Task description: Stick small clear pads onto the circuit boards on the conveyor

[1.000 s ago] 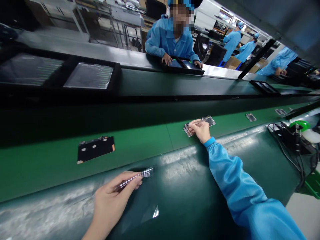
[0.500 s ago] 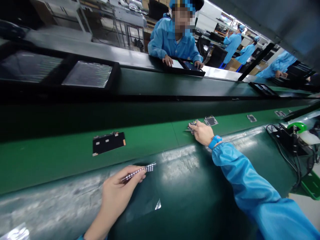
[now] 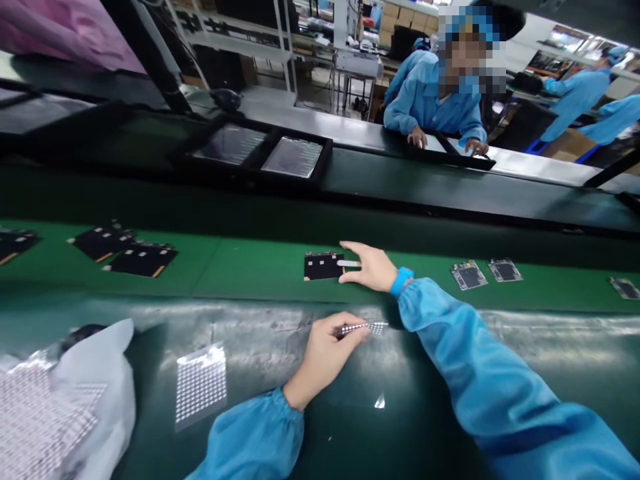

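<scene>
Now R hand (image 3: 374, 267) has left the boards (image 3: 469, 275), right of its fingers, for the blk. panel (image 3: 320, 268) just left; fingers spread wide at panel's edge, pale tool (image 3: 349, 263) between, hold unclear. Nearby, L hand (image 3: 325, 350) pinches dotted sheet (image 3: 377, 328). Work's prob. shifted panelward.

White metal rack (image 3: 250, 45), left of centre; grey metal table (image 3: 358, 63), right of it; stacked brown boxes (image 3: 393, 17), beyond; pale wall (image 3: 536, 28), upper right; glossy floor (image 3: 315, 85).
</scene>
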`<state>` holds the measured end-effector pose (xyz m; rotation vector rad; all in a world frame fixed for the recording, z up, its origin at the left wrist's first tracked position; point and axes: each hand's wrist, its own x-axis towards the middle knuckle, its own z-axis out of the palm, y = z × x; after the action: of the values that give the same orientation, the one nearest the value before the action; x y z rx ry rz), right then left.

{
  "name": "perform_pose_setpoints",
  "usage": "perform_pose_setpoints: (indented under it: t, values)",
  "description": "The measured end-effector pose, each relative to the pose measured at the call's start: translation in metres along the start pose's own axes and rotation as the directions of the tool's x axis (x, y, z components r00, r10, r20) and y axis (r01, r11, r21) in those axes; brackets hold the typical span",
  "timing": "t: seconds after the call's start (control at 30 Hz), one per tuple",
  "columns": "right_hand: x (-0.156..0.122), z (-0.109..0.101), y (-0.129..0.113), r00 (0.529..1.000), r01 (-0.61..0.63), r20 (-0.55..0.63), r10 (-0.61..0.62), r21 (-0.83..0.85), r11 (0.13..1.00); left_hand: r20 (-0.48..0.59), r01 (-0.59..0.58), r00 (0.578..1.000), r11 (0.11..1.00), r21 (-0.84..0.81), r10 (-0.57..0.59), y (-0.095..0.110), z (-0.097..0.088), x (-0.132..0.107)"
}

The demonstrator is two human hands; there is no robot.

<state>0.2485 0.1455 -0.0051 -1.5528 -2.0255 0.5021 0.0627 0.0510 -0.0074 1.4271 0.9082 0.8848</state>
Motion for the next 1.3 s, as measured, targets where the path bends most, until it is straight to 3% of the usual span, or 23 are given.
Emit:
perform_pose_setpoints:
  t: [0.07, 0.17, 0.37, 0.43, 0.5, 0.57, 0.63, 0.73, 0.8, 0.87, 0.93, 1.0, 1.17, 1.23, 1.3]
  values:
    - [0.008, 0.008, -0.005, 0.998, -0.001, 0.056, 0.004, -0.047, 0.999, 0.004, -0.019, 1.000, 1.000, 0.007, 0.019, 0.000, -0.001, 0.001]
    - [0.000, -0.006, 0.000, 0.998, -0.017, 0.059, 0.022, -0.088, 0.996, -0.011, -0.046, 0.999, 0.999, 0.022, 0.046, 0.000, -0.002, 0.004]
    - [-0.044, -0.094, -0.001, 0.981, -0.025, -0.194, 0.005, -0.098, 0.995, -0.012, -0.058, 0.998, 0.998, 0.006, 0.058, 0.000, -0.002, 0.006]
    - [-0.050, -0.115, -0.011, 0.986, -0.088, -0.161, 0.046, -0.267, 0.960, -0.011, -0.053, 0.999, 0.999, 0.004, 0.053, 0.001, -0.002, 0.005]
    - [-0.050, -0.124, -0.023, 0.992, -0.125, -0.062, 0.109, -0.492, 0.861, -0.017, -0.038, 0.999, 0.999, -0.001, 0.038, 0.000, -0.002, 0.004]
    - [-0.044, -0.123, -0.034, 0.984, -0.099, 0.046, 0.172, -0.658, 0.747, -0.024, -0.021, 0.999, 1.000, -0.007, 0.021, -0.002, -0.002, 0.003]
    - [-0.035, -0.117, -0.043, 0.975, -0.047, 0.122, 0.184, -0.702, 0.711, -0.028, -0.007, 1.000, 1.000, -0.010, 0.007, -0.003, -0.001, 0.002]
    - [-0.017, -0.104, -0.045, 0.989, 0.011, 0.135, 0.066, -0.503, 0.864, -0.020, 0.010, 1.000, 1.000, -0.020, -0.010, -0.004, 0.000, 0.001]
    - [-0.010, -0.093, -0.041, 1.000, 0.016, 0.019, -0.012, -0.215, 0.976, -0.019, 0.021, 1.000, 0.999, -0.038, -0.022, -0.004, 0.000, 0.000]
    - [-0.015, -0.082, -0.035, 0.991, -0.034, -0.127, 0.052, 0.138, 0.990, -0.024, 0.026, 0.999, 0.998, -0.056, -0.027, -0.003, 0.000, 0.000]
    - [-0.034, -0.073, -0.030, 0.967, -0.107, -0.155, 0.201, 0.470, 0.876, -0.024, 0.025, 0.999, 0.998, -0.061, -0.026, -0.003, 0.000, 0.001]
    - [-0.061, -0.067, -0.029, 0.946, -0.186, -0.075, 0.316, 0.673, 0.716, -0.016, 0.021, 1.000, 0.998, -0.056, -0.022, -0.002, 0.000, 0.001]
    - [-0.115, -0.060, -0.040, 0.906, -0.256, 0.065, 0.419, 0.872, 0.417, -0.008, 0.022, 1.000, 0.998, -0.055, -0.022, 0.001, 0.001, 0.000]
    - [-0.123, -0.058, -0.047, 0.921, -0.234, 0.088, 0.379, 0.903, 0.360, -0.005, 0.026, 1.000, 0.998, -0.048, -0.027, 0.001, 0.001, -0.001]
    - [-0.127, -0.056, -0.052, 0.936, -0.219, 0.088, 0.341, 0.903, 0.369, 0.000, 0.028, 1.000, 0.999, -0.045, -0.028, 0.002, 0.001, -0.001]
